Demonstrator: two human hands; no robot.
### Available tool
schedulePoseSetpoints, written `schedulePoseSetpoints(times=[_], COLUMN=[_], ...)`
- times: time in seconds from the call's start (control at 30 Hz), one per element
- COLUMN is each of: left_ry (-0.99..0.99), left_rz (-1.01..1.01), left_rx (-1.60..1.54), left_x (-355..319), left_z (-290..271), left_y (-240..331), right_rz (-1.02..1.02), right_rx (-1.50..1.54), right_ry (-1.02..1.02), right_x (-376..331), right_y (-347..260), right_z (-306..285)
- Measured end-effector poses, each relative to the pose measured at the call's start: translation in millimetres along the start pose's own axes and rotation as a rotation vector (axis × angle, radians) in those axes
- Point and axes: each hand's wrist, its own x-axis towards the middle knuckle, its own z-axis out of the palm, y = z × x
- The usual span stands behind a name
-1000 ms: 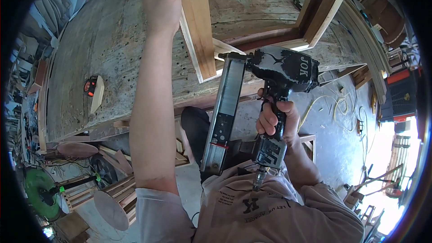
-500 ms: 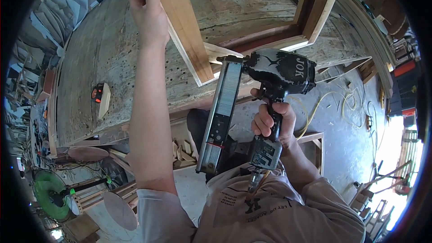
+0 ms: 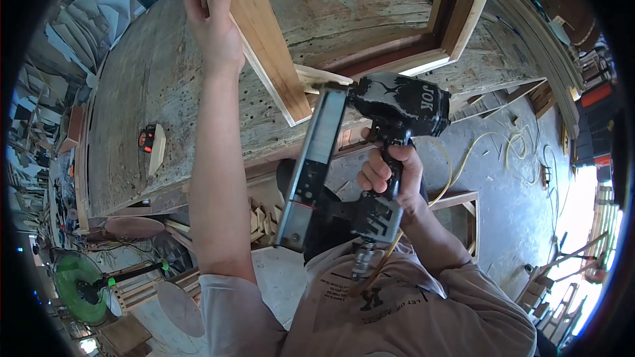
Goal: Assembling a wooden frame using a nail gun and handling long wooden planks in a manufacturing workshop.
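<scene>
My left hand (image 3: 215, 30) is closed around a long wooden board (image 3: 261, 36) of a frame, thumb lying on its face. In my right hand (image 3: 390, 172) is a black pneumatic nail gun (image 3: 403, 102), its grip wrapped by my fingers. The gun's long silver magazine (image 3: 317, 152) slants down on the left, and its nose points at the near corner of the wooden frame (image 3: 417, 63). Whether the nose touches the wood I cannot tell. The frame rests on a worn wooden workbench (image 3: 159, 79).
An orange-and-black tape measure (image 3: 146, 137) lies beside a small wood offcut (image 3: 157, 150) on the bench. A yellow air hose (image 3: 466, 152) runs across the floor at right. A green fan (image 3: 79, 279) stands lower left. Wood scraps (image 3: 264, 221) lie below the bench edge.
The nail gun and my right hand have shifted slightly to the left, and the magazine tilts more. My left hand and the board have moved a little left and down in view.
</scene>
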Motion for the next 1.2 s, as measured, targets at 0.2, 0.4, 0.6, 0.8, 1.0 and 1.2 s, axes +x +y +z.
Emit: schedulePoseSetpoints(times=[0.2, 0.4, 0.6, 0.8, 1.0, 1.2], left_ry=[0.032, 0.152, 0.238, 0.268, 0.275, 0.263], left_rz=[0.195, 0.426, 0.272, 0.274, 0.301, 0.148], left_rx=[0.393, 0.741, 0.566, 0.874, 0.847, 0.791], left_x=[-41.2, -45.0, -27.1, -6.5, -10.6, -7.7], left_z=[37.7, 43.3, -16.6, -149.3, -181.2, -171.3], left_y=[32.3, 31.2, 36.2, 61.4, 79.4, 98.0], right_rz=[-0.035, -0.176, -0.375, -0.491, -0.285, -0.249], right_rx=[-0.010, 0.017, 0.001, -0.055, -0.133, -0.681], right_ry=[0.109, 0.158, 0.178, 0.204, 0.098, 0.542], right_x=[-31.1, -62.3, -91.6, -63.4, 8.8, 118.7], right_y=[-32.2, -59.6, -120.2, -172.6, -251.8, -313.3], right_z=[-28.1, -43.9, -70.5, -88.8, -178.2, -210.3])
